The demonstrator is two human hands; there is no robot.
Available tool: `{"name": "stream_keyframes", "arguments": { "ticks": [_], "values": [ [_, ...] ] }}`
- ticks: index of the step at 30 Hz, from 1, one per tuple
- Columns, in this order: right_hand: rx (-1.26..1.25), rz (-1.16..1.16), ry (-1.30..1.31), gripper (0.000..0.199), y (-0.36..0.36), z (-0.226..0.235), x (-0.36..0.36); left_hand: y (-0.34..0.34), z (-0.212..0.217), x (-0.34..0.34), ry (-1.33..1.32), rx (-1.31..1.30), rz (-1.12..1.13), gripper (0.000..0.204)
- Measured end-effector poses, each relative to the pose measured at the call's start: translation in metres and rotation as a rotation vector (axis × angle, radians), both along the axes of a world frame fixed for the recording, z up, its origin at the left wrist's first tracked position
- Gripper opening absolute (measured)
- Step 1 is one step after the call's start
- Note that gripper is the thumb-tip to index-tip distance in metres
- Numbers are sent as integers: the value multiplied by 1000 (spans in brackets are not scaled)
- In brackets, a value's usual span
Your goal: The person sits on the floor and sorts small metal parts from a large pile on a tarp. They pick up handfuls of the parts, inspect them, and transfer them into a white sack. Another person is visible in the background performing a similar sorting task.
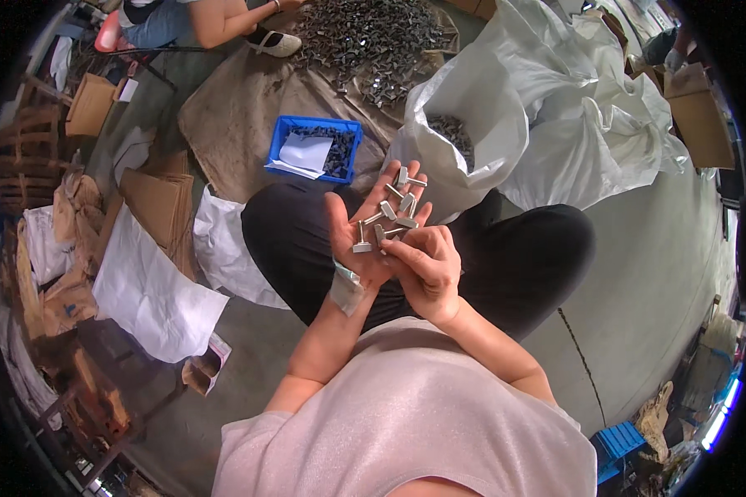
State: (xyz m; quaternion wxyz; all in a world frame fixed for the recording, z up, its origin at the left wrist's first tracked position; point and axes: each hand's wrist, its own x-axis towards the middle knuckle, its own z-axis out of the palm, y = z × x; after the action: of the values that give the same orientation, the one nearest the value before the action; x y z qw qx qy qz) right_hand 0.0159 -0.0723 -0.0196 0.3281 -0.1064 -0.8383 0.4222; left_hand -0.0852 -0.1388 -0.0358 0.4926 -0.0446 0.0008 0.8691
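Note:
Palm up and fingers stretched out, my left hand bears several silvery T-bolts, spread over its palm and fingers. A pale patch or wrap is on the left wrist. My right hand is closed in a pinch over the left palm, thumb and finger on one T-bolt near its block-shaped head. The other right fingers are curled in. Both hands are above my crossed legs.
Ahead stand a blue bin of dark parts with white paper on it and an open white sack holding metal pieces. Beyond is a heap of parts on a brown cloth, beside another person's foot. Cardboard lies left.

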Motion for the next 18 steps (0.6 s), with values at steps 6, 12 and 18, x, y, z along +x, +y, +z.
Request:
{"name": "stream_keyframes", "arguments": {
  "ticks": [6,12,18],
  "values": [
    [-84,-136,-34,32,9,-7,3,1,0,-1,-24,-47,11,96],
    [69,-63,-165,33,15,-6,-1,-6,-4,0,-2,-199,-9,97],
    [128,27,-210,33,18,-8,-5,-13,-12,2,59,-327,-9,97]
  ]
}}
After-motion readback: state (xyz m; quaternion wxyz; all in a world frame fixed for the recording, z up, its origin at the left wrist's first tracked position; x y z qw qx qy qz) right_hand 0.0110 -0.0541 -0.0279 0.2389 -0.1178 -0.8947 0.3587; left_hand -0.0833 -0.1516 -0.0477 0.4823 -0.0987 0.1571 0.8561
